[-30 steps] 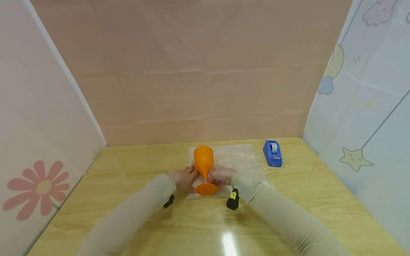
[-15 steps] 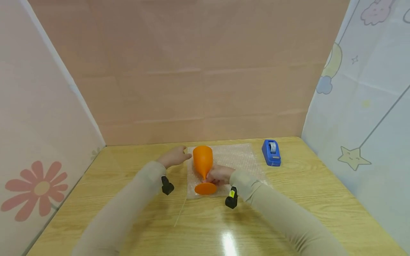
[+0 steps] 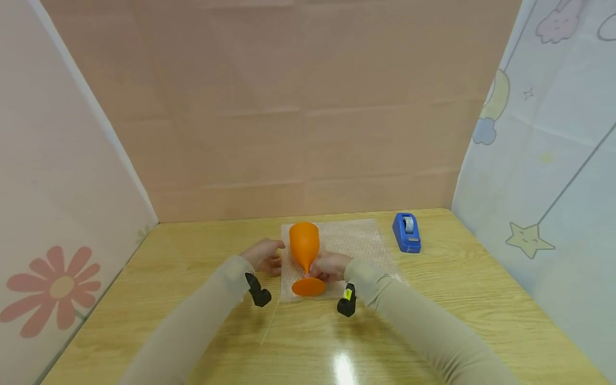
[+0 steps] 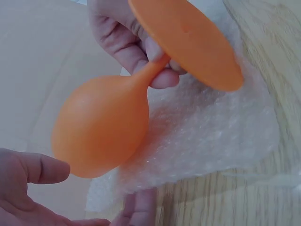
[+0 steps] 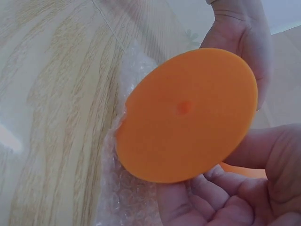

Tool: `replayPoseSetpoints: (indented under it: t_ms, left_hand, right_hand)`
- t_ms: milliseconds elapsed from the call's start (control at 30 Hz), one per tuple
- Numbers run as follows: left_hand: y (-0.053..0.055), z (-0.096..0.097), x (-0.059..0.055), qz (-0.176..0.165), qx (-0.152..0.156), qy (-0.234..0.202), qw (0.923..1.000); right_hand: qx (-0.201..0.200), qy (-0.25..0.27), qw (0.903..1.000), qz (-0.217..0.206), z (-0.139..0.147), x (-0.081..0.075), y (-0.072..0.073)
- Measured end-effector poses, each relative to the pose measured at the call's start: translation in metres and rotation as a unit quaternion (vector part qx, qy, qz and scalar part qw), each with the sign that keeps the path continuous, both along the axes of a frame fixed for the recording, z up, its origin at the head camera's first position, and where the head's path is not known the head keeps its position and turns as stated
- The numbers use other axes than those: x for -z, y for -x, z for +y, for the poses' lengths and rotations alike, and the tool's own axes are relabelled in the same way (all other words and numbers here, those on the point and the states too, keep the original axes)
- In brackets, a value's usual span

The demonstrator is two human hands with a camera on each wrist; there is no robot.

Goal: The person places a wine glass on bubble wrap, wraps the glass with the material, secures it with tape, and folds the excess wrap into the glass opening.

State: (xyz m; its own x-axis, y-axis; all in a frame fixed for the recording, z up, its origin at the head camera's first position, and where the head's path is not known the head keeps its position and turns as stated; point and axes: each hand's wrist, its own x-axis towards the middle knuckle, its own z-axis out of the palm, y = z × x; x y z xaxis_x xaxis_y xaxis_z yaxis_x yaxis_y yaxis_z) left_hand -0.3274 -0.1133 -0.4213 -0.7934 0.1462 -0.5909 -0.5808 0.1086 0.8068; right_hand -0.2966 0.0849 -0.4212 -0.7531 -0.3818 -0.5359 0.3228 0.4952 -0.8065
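Note:
An orange goblet (image 3: pixel 305 246) lies on its side on a sheet of bubble wrap (image 3: pixel 353 238), its bowl toward the back wall and its round foot toward me. My right hand (image 3: pixel 329 265) pinches the stem between thumb and fingers, close to the foot, as the left wrist view shows. The foot (image 5: pixel 188 117) hides part of the grip in the right wrist view. My left hand (image 3: pixel 264 256) is at the left edge of the wrap, holding nothing. Its thumb (image 4: pixel 49 170) is apart from its fingers (image 4: pixel 141 207), which are at the wrap's edge beside the bowl.
A blue tape dispenser (image 3: pixel 406 233) with a roll of tape stands at the back right of the wooden table (image 3: pixel 192 246). A paper-covered wall (image 3: pixel 298 133) rises behind, with printed side walls at left and right.
My left hand has come away from the goblet's stem, moved left and back, then a little toward me along the wrap's left edge. The right hand keeps its hold on the stem.

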Motion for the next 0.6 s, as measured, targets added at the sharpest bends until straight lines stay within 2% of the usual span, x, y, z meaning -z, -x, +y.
replayPoseSetpoints:
  t_ms: [133, 300, 467, 600]
  left_hand:
    - [0.001, 0.003, -0.001, 0.012, 0.012, 0.007, 0.9998]
    - [0.004, 0.008, -0.006, 0.051, 0.048, 0.022, 0.9973]
    - [0.002, 0.016, -0.014, 0.089, 0.094, 0.044, 0.9906]
    - [-0.001, 0.021, -0.015, 0.122, 0.121, 0.059, 0.9833]
  right_hand:
    - [-0.004, 0.008, 1.0, 0.0, 0.001, 0.001, 0.0]
    - [0.001, -0.003, 1.0, 0.005, 0.001, -0.001, 0.0]
    - [-0.001, -0.007, 1.0, 0.007, 0.001, -0.003, 0.0]
    - [-0.003, 0.002, 1.0, 0.0, 0.002, -0.002, -0.001]
